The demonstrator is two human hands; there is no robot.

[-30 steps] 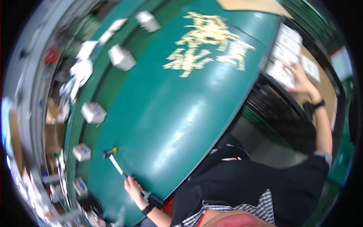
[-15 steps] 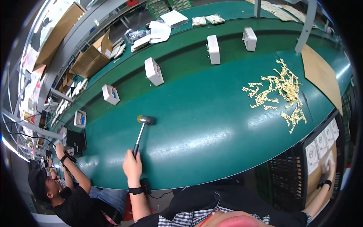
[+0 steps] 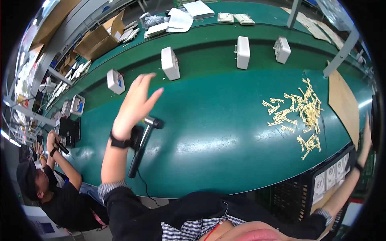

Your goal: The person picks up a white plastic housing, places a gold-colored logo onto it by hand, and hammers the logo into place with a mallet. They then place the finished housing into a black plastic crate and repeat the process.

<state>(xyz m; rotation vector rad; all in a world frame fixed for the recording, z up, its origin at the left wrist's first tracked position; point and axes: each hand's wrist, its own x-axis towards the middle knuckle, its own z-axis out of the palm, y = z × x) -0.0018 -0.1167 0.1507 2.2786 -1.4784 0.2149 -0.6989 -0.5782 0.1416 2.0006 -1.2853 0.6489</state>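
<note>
Hammer (image 3: 146, 135) on the table (image 3: 209, 108), at about six o'clock from our left hand (image 3: 136, 104), which is spread wide, is probably stiff and head-heavy, best held by its dark grip (image 3: 136, 164), and whether our right hand (image 3: 366, 138) grips anything we cannot tell.

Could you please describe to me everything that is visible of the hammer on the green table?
The hammer has a short head, dark at its right end and yellowish at the left, where the left hand partly hides it. A slim, shiny, metal-looking shaft leads to a black grip. It lies on the green tabletop, head away from the person, grip slanting nearer and leftward. The left hand, fingers spread, does not grip it. A thin black cable passes near the grip's end.
</note>
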